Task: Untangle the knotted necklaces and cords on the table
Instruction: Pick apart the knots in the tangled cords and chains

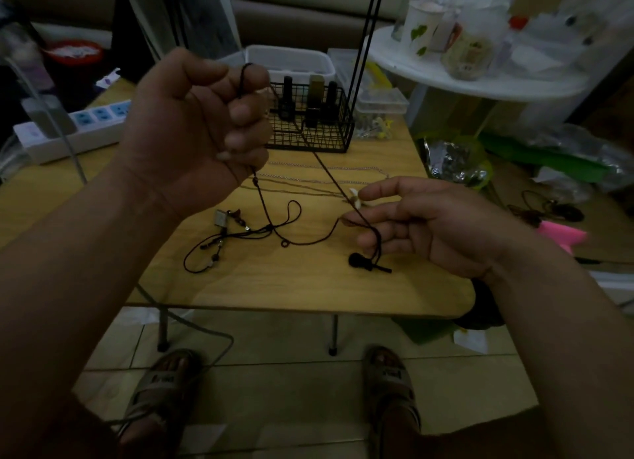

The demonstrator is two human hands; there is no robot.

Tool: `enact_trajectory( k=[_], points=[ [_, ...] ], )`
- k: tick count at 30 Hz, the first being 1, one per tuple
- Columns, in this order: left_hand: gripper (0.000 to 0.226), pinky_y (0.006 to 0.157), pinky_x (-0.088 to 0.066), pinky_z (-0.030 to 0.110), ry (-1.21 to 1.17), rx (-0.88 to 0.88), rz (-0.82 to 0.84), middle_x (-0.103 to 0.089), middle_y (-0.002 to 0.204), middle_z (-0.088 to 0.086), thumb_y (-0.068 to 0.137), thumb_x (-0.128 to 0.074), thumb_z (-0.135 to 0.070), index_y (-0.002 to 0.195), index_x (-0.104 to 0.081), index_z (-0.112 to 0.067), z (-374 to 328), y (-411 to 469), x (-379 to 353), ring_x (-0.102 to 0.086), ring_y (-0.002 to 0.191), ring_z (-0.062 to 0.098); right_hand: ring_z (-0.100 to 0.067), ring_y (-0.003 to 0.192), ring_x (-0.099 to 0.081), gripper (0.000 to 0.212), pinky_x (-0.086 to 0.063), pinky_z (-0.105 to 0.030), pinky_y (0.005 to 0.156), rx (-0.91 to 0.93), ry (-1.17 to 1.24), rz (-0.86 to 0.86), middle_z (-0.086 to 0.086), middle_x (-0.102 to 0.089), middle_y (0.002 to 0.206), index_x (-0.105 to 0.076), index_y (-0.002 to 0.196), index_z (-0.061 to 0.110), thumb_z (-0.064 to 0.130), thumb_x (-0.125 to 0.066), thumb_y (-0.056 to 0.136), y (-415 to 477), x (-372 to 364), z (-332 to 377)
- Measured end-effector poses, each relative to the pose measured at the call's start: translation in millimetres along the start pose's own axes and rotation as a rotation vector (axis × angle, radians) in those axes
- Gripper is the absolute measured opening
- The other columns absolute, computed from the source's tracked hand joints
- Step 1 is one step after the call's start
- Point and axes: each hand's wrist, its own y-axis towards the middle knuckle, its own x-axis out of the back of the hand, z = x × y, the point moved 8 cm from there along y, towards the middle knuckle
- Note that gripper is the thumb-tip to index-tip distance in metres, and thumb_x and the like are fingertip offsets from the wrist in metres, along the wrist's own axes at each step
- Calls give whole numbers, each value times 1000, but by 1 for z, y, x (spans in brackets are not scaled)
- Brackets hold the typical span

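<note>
Head view, looking down over the wooden table (308, 287), and both hands are up off it with a dark cord (322, 162) strung between them. The left hand (192, 129) is raised high and clenched into a fist around the cord, and a small loop of it pokes out over the top knuckle. From that fist one strand runs tight, down and to the right, straight to the right hand (429, 225).

That hand is lower, just above the table's near right part, its fingers (377, 193) stretched out loosely, not wrapped round anything. The taut strand crosses the middle fingers and drops off them to a black bead (356, 259) and a short stub end at the tabletop. A small white pendant (354, 197) sits right at the tip of the uppermost finger. Whether any finger is actually nipping the cord, I cannot tell.

A second strand falls from under the left fist to the table, passes a little ring (284, 243), then sweeps right toward the right fingertips. To its left lies a tangle of cords (206, 253) with a square metal tag (221, 217), flat on the wood. Pale chains (326, 176) lie stretched out behind, between the hands and a black wire basket (308, 139) of dark bottles. A white power strip (85, 126) sits at the far left edge.
</note>
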Motion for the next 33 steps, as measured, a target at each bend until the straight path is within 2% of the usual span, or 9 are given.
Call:
enact_trajectory(
  k=[9, 14, 18, 21, 23, 26, 29, 31, 33],
  points=[
    [43, 55, -27, 24, 16, -19, -29, -55, 79, -6, 91, -38, -31, 122, -63, -16, 1, 1, -5, -39, 62, 9, -21, 91, -73, 30, -61, -27, 78, 5, -201, 48, -11, -77, 114, -66, 126, 11, 3, -60, 98, 1, -2, -8],
    [53, 57, -37, 23, -18, -15, -55, -59, 89, -1, 101, -25, -30, 138, -58, -11, 4, 1, -10, -47, 68, 11, -15, 81, -68, 20, -55, -23, 73, 42, -453, 2, -8, -78, 94, -76, 110, 14, 6, -68, 94, 3, 3, -10],
    [58, 62, -42, 24, -39, 16, -79, -62, 96, 1, 100, -28, -30, 147, -52, -6, 7, 0, -14, -52, 74, 13, -14, 68, -62, 11, -51, -31, 74, 76, -441, -68, -5, -73, 83, -77, 101, 12, 15, -67, 96, 5, 6, -8],
    [60, 73, -52, 28, -98, 31, -53, -69, 108, 6, 101, -29, -31, 149, -48, -2, 9, 0, -23, -62, 87, 17, -14, 66, -61, 14, -51, -30, 69, 80, -437, -95, -3, -71, 79, -77, 102, 13, 19, -64, 100, 7, 3, -5],
    [61, 92, -57, 38, -151, 46, -19, -69, 130, 14, 102, -27, -33, 150, -45, 1, 12, 1, -30, -69, 111, 24, -16, 67, -62, 15, -51, -31, 68, 100, -414, -106, -4, -72, 81, -76, 105, 15, 23, -64, 101, 9, -1, -3],
    [64, 116, -44, 51, -243, 84, 79, -55, 148, 26, 103, -26, -36, 154, -34, 3, 21, 2, -44, -57, 136, 39, -17, 68, -63, 18, -49, -32, 65, 166, -359, -113, -2, -72, 81, -72, 115, 23, 29, -67, 98, 10, -11, 4],
    [65, 121, -37, 52, -280, 134, 113, -52, 150, 29, 103, -28, -37, 155, -30, 2, 31, 2, -51, -53, 140, 42, -9, 65, -59, 23, -49, -24, 62, 272, -334, -58, 2, -65, 75, -70, 119, 27, 30, -70, 97, 9, -31, 13],
    [69, 121, -37, 50, -263, 159, 115, -51, 152, 27, 99, -32, -35, 157, -28, 1, 38, 3, -56, -52, 141, 40, -5, 63, -55, 12, -47, -25, 63, 306, -360, -44, 1, -64, 74, -74, 101, 22, 32, -69, 96, 9, -44, 14],
    [73, 122, -37, 49, -214, 163, 102, -53, 151, 25, 95, -35, -34, 159, -25, 0, 43, 4, -57, -54, 140, 37, -10, 63, -51, 24, -43, -31, 66, 314, -397, -48, -2, -61, 73, -74, 87, 14, 35, -68, 97, 10, -50, 13]
  ],
)
